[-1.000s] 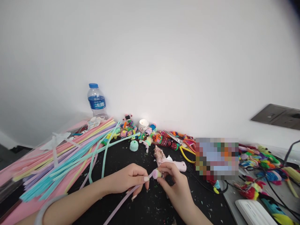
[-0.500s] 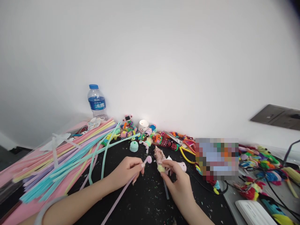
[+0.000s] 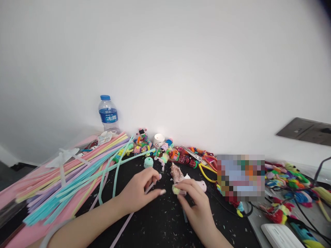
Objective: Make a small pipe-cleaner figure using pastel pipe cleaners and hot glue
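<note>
Head view: our right hand [image 3: 195, 199] pinches yellow fuzz [image 3: 176, 189]; left hand [image 3: 137, 189], thumb parted, lilac strip [image 3: 122, 230] behind fingers, grip unclear. Shaping, we judge; next needs a steady pinch.

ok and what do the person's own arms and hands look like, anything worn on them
The left hand and right hand wear no gloves, and no rings show. A plain grey band crosses the left forearm; whether it is a cuff or a bracelet is unclear. The right forearm shows no sleeve.
</note>
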Demonstrator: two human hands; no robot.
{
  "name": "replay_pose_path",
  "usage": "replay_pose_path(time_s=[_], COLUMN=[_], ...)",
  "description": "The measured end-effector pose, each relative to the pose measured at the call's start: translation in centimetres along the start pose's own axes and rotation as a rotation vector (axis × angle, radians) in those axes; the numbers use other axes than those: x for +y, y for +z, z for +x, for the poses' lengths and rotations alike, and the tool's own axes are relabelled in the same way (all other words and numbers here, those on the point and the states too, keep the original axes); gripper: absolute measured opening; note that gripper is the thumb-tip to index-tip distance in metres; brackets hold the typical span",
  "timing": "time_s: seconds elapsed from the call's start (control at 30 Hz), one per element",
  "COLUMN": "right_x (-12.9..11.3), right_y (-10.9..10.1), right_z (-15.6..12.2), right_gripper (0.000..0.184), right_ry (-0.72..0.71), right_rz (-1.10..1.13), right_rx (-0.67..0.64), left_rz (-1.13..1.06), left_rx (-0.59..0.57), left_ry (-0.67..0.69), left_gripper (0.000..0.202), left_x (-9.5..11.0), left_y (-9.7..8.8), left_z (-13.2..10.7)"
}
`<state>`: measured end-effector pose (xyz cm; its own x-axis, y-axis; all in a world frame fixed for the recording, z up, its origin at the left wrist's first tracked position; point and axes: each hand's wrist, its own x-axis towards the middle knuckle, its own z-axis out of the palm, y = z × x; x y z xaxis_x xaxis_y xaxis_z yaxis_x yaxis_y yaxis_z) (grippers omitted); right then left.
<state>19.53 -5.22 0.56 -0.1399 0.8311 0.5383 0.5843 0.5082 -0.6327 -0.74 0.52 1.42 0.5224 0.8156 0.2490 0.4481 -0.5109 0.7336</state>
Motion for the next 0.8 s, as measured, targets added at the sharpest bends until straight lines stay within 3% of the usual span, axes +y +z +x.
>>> replay_pose_path(time_s=[0.07,0.17,0.3,0.4,0.43,0.5,0.6,0.67,0.8], right_x=[-0.6,-1.2,-1.3,-0.6,-0.1,1.3,4.2,6.1,8.4], right_y=[0.3,0.8,1.3,0.8,0.2,-1.4,-4.6,-6.4,-7.6], right_z=[-0.3,-0.8,-1.3,-0.9,-0.5,0.6,2.5,3.5,4.5], right_gripper=[0.024,0.023,0.029,0.041,0.04,0.032,0.034,0.038,0.039], right_ry=[-0.028,-0.043,0.05,0.07,0.073,0.128,0.227,0.323,0.377], right_rz=[0.075,0.106,0.128,0.057,-0.011,-0.205,-0.605,-0.924,-1.013], right_rx=[-0.087,-0.156,-0.179,-0.213,-0.207,-0.067,0.084,0.024,-0.01], left_rz=[-0.101,-0.188,-0.275,-0.419,-0.484,-0.669,-0.806,-0.838,-0.907], left_rx=[-0.157,-0.269,-0.249,-0.157,-0.111,-0.032,0.024,0.043,0.034], left_ry=[0.065,0.082,0.042,-0.069,-0.13,-0.232,-0.304,-0.326,-0.351], left_gripper=[0.03,0.02,0.012,0.013,0.015,0.02,0.026,0.027,0.025], left_x=[0.6,0.9,0.3,-0.2,-0.4,-0.8,-1.1,-1.1,-0.9], left_y=[-0.1,0.4,1.3,1.7,1.8,1.8,1.6,1.5,1.6], left_z=[-0.3,-0.7,-0.9,-0.5,-0.2,0.4,1.0,1.2,1.3])
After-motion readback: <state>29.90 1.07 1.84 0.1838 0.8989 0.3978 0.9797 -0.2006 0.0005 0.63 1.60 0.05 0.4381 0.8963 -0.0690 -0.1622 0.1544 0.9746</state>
